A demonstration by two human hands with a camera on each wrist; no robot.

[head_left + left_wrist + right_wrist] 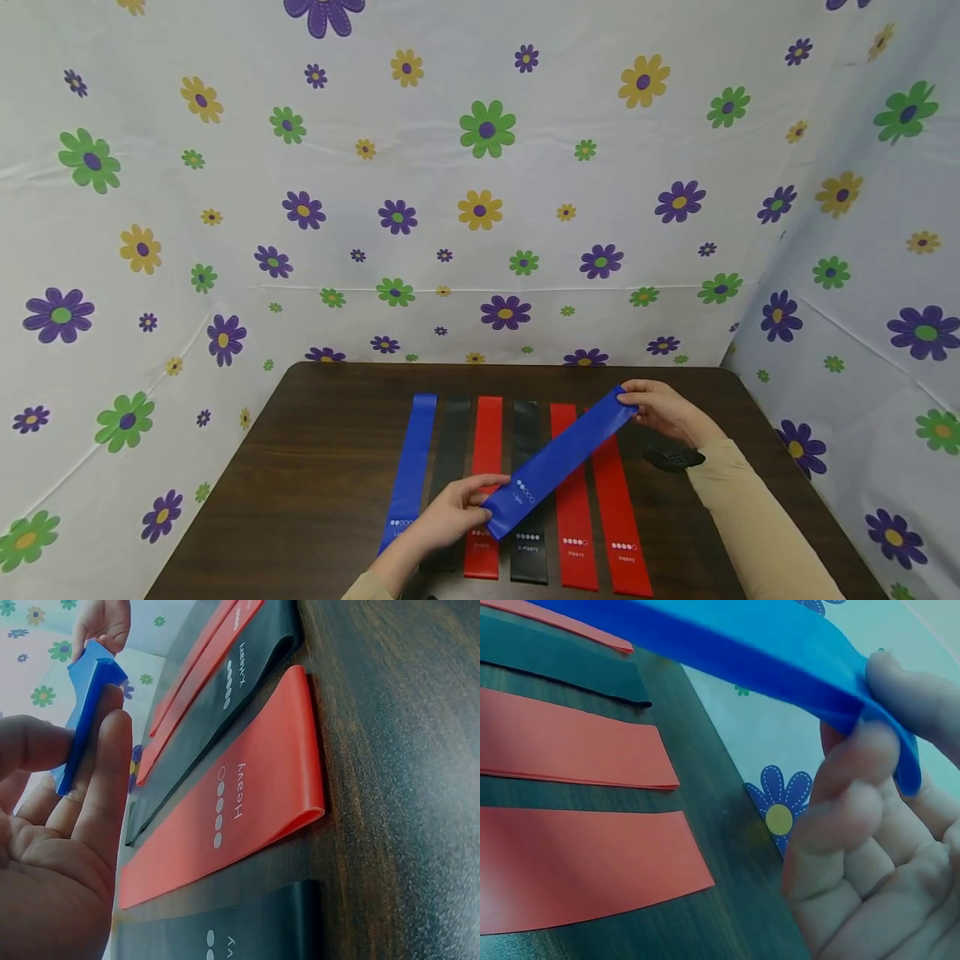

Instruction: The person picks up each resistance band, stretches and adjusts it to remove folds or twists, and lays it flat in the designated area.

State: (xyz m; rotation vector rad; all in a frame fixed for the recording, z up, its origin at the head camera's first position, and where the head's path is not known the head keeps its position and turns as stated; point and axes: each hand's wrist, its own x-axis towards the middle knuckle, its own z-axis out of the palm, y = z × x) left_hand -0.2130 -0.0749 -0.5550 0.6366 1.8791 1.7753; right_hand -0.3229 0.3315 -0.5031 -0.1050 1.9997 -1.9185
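Note:
A blue resistance band [558, 462] marked "Light" stretches diagonally above the table between both hands. My left hand [457, 512] pinches its near lower end between thumb and fingers. The far upper end is pinched by my right hand [663, 410]; in the right wrist view the blue band [765, 660] folds over at the fingertips. Beneath it lie red "Heavy" bands [576, 533] and a black "X-Heavy" band [529, 554], partly covered by the held band. In the left wrist view a red band [255, 791] shows its looped end beside the left hand.
Another blue band [411, 467] lies at the left of the row, next to a black band [452, 442]. They rest on a dark wooden table [300, 475]. A white flowered cloth [420, 167] hangs behind and along the sides.

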